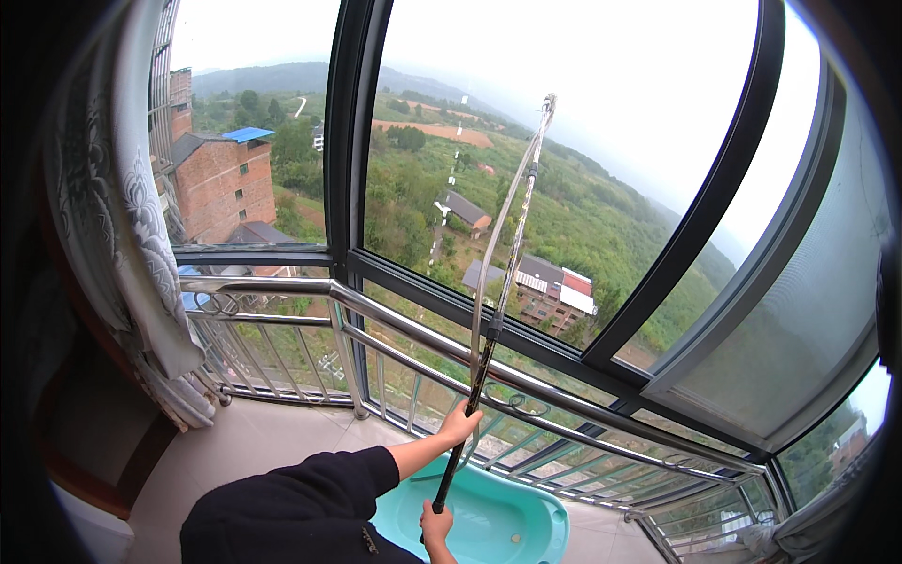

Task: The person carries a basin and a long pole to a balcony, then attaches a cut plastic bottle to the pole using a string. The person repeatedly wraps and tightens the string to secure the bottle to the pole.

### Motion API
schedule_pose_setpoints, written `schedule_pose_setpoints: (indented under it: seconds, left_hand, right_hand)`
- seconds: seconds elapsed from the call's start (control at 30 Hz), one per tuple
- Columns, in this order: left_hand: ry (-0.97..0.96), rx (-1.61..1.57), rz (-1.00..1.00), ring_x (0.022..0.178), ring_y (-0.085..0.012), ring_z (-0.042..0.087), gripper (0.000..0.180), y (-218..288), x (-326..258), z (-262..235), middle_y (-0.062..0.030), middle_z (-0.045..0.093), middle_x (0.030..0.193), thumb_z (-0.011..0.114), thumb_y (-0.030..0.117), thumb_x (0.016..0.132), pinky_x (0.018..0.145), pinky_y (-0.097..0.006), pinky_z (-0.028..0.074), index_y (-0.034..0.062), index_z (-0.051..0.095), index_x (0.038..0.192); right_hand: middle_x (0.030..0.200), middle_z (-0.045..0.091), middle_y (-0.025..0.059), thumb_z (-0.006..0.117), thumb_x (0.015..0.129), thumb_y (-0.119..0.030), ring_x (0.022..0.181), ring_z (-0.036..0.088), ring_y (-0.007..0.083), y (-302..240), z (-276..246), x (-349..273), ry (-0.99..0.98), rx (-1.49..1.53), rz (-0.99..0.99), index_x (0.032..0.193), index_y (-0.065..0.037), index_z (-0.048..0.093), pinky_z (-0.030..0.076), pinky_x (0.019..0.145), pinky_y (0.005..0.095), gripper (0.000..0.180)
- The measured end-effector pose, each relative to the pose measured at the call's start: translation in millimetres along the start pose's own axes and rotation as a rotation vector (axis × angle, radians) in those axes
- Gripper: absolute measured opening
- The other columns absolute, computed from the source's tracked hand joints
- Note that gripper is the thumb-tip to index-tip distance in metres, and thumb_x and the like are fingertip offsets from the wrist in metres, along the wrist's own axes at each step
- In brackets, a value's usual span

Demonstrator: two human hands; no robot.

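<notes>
A long telescopic pole [508,270] with a black lower section slants up and away in front of the window. My left hand [458,425] is wrapped round its black section, just before the railing. Lower down, my right hand [435,523] is closed round the pole near its bottom end. A pale flexible hose [489,252] runs beside the pole from the small tip [549,101] and hangs down past my left hand. Beneath both hands sits a turquoise plastic tub [526,512] on the floor. Whether the tip touches the glass I cannot tell.
A shiny metal railing [413,331] runs along the dark-framed window [353,188]. To the left hangs a patterned curtain [127,216]; another curtain [817,512] is gathered at lower right. Pale tiles [272,437] cover the floor. Houses and green hills lie outside.
</notes>
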State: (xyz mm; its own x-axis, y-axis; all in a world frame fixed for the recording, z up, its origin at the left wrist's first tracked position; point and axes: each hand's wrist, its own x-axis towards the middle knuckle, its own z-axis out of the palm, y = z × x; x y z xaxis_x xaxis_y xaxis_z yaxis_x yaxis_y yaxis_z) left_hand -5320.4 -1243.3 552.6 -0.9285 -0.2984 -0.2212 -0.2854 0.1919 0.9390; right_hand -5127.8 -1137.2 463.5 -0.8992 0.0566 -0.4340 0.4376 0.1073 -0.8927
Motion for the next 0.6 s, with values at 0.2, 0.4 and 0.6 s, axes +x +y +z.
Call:
schedule_pose_setpoints:
  seconds: [0.2,0.4,0.6]
  left_hand:
    - [0.015,0.013,0.018,0.101,-0.0348,0.055,0.061,6,-4,-2,-0.0197,0.059,0.106,0.054,0.043,0.076,0.087,-0.039,0.041,0.0054,0.044,0.123]
    - [-0.013,0.044,0.025,0.097,-0.0323,0.057,0.063,6,1,-4,-0.0171,0.061,0.102,0.058,0.042,0.074,0.084,-0.038,0.043,0.004,0.044,0.123]
    - [0.08,-0.025,0.163,0.097,-0.0254,0.057,0.077,7,17,-10,-0.018,0.056,0.107,0.068,0.045,0.072,0.086,-0.034,0.044,-0.0033,0.038,0.124]
  right_hand:
    - [0.05,0.049,0.0053,0.063,0.075,-0.022,0.046,0.049,0.0153,7,1,4,0.051,-0.14,-0.066,0.061,-0.001,0.05,0.039,0.047,0.033,0.029]
    - [0.052,0.051,0.0093,0.062,0.075,-0.022,0.048,0.051,0.0198,-6,-1,-5,0.118,-0.178,-0.161,0.063,0.001,0.052,0.04,0.05,0.0354,0.028]
    - [0.051,0.051,0.0143,0.061,0.074,-0.022,0.046,0.052,0.0288,-6,-14,-16,0.189,-0.228,-0.258,0.064,0.001,0.054,0.04,0.049,0.0379,0.025]
